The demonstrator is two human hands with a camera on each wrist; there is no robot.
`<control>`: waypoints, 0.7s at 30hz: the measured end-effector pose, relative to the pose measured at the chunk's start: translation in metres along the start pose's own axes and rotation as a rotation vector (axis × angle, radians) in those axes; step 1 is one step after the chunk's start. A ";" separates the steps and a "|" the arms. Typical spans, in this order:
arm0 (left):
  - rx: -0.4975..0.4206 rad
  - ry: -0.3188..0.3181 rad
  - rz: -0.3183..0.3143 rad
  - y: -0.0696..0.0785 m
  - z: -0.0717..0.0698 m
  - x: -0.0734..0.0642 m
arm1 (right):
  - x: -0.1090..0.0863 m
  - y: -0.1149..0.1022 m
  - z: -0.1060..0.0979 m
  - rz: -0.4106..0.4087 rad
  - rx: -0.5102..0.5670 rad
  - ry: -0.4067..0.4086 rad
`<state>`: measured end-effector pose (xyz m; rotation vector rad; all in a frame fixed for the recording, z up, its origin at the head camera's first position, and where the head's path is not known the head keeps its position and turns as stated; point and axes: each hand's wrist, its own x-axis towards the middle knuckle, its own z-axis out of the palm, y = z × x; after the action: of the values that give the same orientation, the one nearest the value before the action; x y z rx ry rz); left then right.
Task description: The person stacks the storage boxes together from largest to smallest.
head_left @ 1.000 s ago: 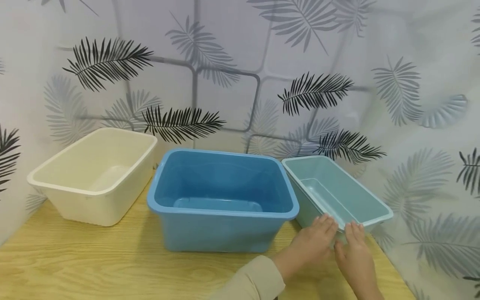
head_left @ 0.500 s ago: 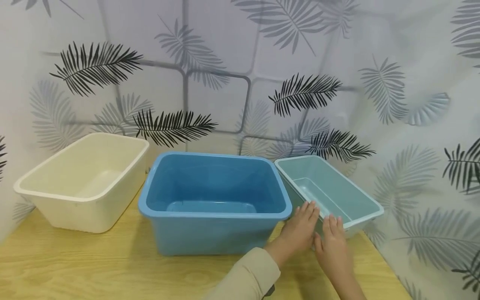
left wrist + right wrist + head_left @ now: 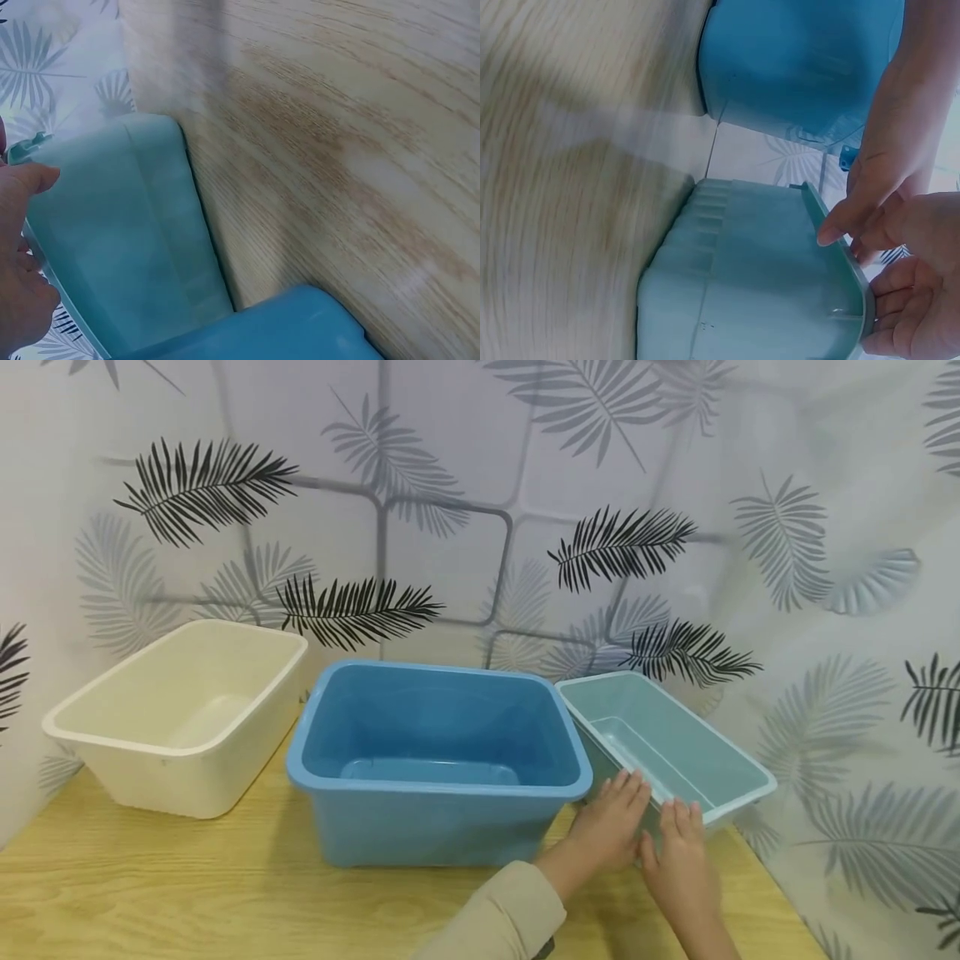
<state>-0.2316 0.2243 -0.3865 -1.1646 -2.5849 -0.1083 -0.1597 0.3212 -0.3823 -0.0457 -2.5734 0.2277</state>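
Note:
A light teal plastic bin (image 3: 678,739) stands upright at the right end of the table, its near long rim angled towards me. My left hand (image 3: 611,818) lies across that rim; in the left wrist view its thumb (image 3: 41,178) presses the outer wall just under the edge. Beside it, my right hand (image 3: 682,868) rests its fingertips on the same rim, closer to the near corner. The right wrist view shows the left thumb (image 3: 832,232) on the outer wall and the right hand's fingers (image 3: 896,322) at the edge. The bin's visible inside holds nothing.
A larger blue bin (image 3: 450,822) stands close at the teal bin's left. Farther left is a cream bin (image 3: 172,777). All stand on a wood-grain table (image 3: 187,902), with a leaf-patterned curtain (image 3: 465,460) behind and along the right edge.
Both hands have slid slightly left along the teal bin's rim. The whole head view shifted left, then partly back; the bins keep their places relative to each other.

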 end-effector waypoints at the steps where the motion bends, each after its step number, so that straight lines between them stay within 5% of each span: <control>1: -0.001 0.004 0.005 0.000 0.000 -0.001 | 0.000 0.001 0.000 0.001 0.000 0.002; 7: -0.005 0.039 0.046 0.001 0.001 -0.002 | -0.002 0.005 -0.002 0.017 0.003 0.038; 21: -0.012 0.009 0.081 0.014 0.006 -0.005 | -0.007 0.024 -0.008 0.042 -0.033 0.074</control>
<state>-0.2198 0.2312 -0.3942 -1.2677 -2.5288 -0.1114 -0.1502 0.3452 -0.3832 -0.1183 -2.5041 0.1956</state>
